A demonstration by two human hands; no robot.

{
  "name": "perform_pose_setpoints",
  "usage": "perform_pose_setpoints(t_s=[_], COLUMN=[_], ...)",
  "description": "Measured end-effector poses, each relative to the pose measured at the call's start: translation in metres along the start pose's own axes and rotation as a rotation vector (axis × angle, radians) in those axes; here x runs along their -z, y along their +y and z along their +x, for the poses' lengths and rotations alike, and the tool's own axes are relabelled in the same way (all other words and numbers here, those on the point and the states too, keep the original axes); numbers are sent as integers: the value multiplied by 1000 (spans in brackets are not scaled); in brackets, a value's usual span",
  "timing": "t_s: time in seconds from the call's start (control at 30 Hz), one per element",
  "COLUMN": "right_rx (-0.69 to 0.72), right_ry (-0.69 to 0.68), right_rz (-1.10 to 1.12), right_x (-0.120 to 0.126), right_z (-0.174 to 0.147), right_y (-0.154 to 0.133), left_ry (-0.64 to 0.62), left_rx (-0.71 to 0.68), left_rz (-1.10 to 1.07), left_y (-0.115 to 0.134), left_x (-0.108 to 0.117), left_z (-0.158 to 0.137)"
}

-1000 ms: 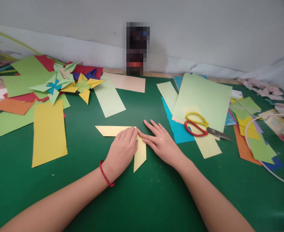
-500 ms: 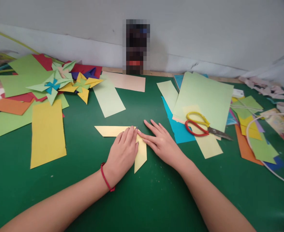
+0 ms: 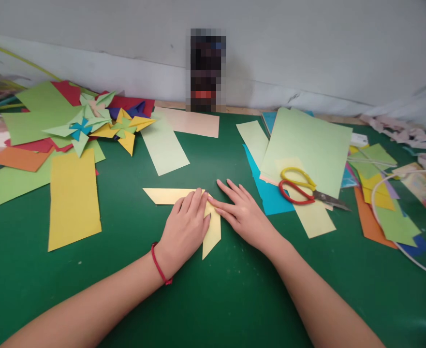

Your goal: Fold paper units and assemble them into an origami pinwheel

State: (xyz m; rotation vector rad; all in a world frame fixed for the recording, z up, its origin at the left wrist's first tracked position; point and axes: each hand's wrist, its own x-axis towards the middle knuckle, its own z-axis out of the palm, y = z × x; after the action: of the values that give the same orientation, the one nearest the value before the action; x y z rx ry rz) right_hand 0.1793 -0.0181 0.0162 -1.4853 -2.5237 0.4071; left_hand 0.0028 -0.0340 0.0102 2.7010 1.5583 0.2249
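A pale yellow folded paper strip (image 3: pixel 165 195) lies on the green table, bent at a corner so one arm points left and the other toward me. Both of its ends are cut on a slant. My left hand (image 3: pixel 187 220) rests flat over the bend, fingers stretched and pressing on the paper, hiding part of it. Across from it, my right hand (image 3: pixel 243 217) has its fingers spread. Its index fingertip touches the paper's corner by the left fingertips, while the thumb is at the right edge of the downward arm.
Scissors (image 3: pixel 296 186) with red and yellow handles lie on pale green sheets (image 3: pixel 310 145) at right. A yellow sheet (image 3: pixel 74 198) and folded paper stars (image 3: pixel 124 126) are at left. A white cable (image 3: pixel 374 193) curves at far right. A pixelated upright object (image 3: pixel 207 70) stands by the wall.
Almost nothing differs. The whole view has shifted very slightly; both hands keep their places on the folded paper.
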Motion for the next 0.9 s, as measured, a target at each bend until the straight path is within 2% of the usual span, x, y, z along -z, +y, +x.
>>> perform_pose_setpoints(t_s=[0.3, 0.53, 0.9], right_rx=[13, 13, -14], right_ry=[35, 143, 144], right_rz=[-8, -97, -140], right_x=[0, -10, -24], right_z=[0, -2, -7], right_y=[0, -9, -29], left_ry=[-9, -21, -28], left_rx=[-26, -31, -28], left_rz=[35, 41, 41], left_y=[-1, 0, 0], left_x=[4, 4, 4], left_z=[3, 2, 3])
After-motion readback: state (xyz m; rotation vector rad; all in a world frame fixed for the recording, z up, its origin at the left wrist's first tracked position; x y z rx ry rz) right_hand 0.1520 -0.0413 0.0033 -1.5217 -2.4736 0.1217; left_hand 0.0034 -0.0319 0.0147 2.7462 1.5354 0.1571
